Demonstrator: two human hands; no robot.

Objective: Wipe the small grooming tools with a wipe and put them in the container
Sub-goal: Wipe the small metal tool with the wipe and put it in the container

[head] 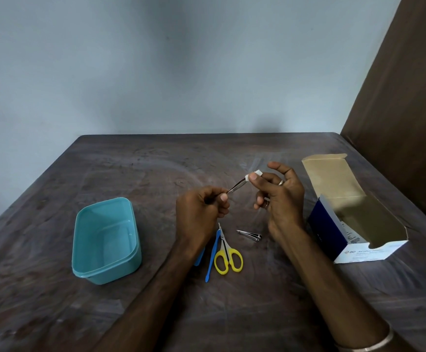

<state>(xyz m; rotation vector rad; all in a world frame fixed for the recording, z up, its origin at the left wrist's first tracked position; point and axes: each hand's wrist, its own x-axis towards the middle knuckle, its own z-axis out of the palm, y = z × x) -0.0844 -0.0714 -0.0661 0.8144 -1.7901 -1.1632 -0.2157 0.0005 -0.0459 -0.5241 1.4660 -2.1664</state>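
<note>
My left hand (201,212) grips one end of metal tweezers (237,186) above the table. My right hand (280,196) pinches a small white wipe (253,174) around the tweezers' other end. On the table below lie yellow-handled scissors (228,255), a blue thin tool (213,255) beside them, and a metal nail clipper (250,235). Another blue piece (199,257) peeks from under my left wrist. A teal plastic container (106,240) stands open and empty at the left.
An opened cardboard box of alcohol swabs (354,219) lies at the right of the dark wooden table (156,168). A wall runs behind the table, and a brown panel rises at the far right.
</note>
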